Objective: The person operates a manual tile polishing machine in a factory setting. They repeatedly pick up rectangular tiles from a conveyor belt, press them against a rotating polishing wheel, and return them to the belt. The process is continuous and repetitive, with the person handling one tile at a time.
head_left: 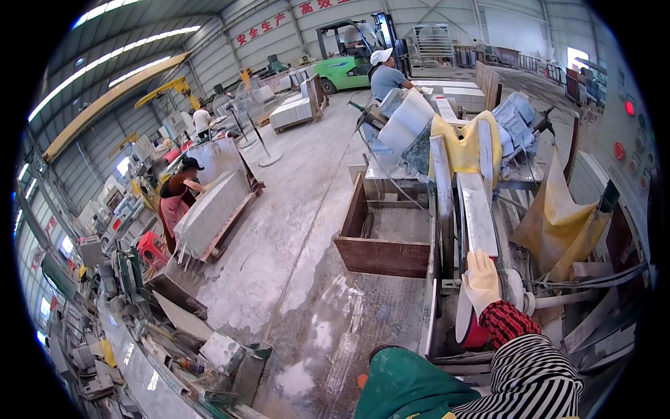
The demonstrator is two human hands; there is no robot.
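Note:
My right hand [481, 283], in a pale cream glove, reaches forward with its fingers stretched out flat. The fingertips touch the near end of a long grey-white stone strip [477, 216]. This strip lies lengthwise on the narrow belt bed of a machine, and its far end runs toward a yellow cloth cover [464, 143]. A red-and-black cuff and a black-and-white striped sleeve [534, 370] cover my right arm. Below the hand is the belt's rounded red-and-white end [470, 325]. My left hand is out of view.
A brown open-topped box [384, 257] stands left of the machine. Motor units [516, 122] flank the yellow cover. A control panel [628, 133] rises at right. One co-worker [388, 77] is beyond the machine, another [183, 188] beside stacked slabs. A green forklift [342, 70] stands behind.

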